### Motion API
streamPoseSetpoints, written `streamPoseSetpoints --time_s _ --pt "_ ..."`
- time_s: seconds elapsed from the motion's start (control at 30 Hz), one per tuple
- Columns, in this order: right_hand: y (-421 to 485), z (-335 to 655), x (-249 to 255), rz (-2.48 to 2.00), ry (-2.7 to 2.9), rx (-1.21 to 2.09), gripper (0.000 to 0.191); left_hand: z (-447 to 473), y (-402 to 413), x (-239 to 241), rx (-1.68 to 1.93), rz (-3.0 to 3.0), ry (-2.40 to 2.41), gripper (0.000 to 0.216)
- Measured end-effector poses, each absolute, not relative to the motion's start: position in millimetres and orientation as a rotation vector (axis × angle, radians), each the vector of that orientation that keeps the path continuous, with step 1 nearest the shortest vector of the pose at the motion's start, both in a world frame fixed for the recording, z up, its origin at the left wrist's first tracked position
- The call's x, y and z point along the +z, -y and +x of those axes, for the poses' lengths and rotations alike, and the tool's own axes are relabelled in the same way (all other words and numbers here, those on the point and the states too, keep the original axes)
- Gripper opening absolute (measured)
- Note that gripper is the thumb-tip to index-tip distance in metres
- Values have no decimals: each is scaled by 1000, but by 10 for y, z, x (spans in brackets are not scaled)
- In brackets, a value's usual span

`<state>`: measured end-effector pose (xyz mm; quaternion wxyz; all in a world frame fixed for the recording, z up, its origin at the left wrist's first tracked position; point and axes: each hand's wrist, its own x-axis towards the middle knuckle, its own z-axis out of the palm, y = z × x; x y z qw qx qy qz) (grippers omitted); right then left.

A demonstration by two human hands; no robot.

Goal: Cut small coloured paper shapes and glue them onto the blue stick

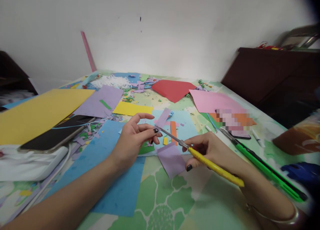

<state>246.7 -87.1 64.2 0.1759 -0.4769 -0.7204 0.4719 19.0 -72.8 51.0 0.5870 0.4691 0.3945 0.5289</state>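
Note:
My left hand (135, 136) pinches a narrow lilac foam or paper strip (163, 117) between thumb and fingers. My right hand (207, 150) grips yellow-handled scissors (207, 161), seen edge-on; their metal blades reach left to the strip at my left fingertips. Whether the blades are parted does not show. Below the blades is a lilac square (172, 159). Beneath my hands lies a light blue sheet (186, 121) with an orange strip (173, 131) and a small yellow piece (165, 141). A larger blue sheet (117, 190) lies under my left forearm.
At left are a yellow sheet (45, 109), a dark phone (57, 133) and a white case (50, 166). Red (173, 89) and pink (215, 101) sheets lie farther back. A green utility knife (270, 171) rests at right, near another phone (233, 123). White shredded strands (113, 82) sit behind.

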Motion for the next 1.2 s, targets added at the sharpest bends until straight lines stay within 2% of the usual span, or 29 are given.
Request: streamPoseSetpoints --time_s 0.27,0.6,0.77,1.0,1.2 --pt "856 2465 565 -1324 1946 1444 30 181 727 508 1212 1084 -908 35" --pt "844 2465 601 -1376 1855 1357 28 201 720 505 1264 1097 -891 37" --pt "840 2451 608 -1398 1786 1286 34 194 714 474 1244 1123 -879 21" --pt "860 2402 596 -1294 1784 1307 34 207 692 452 1222 1076 -895 21" --pt "871 2394 554 -1305 1952 1173 29 203 695 452 1233 1078 -899 15"
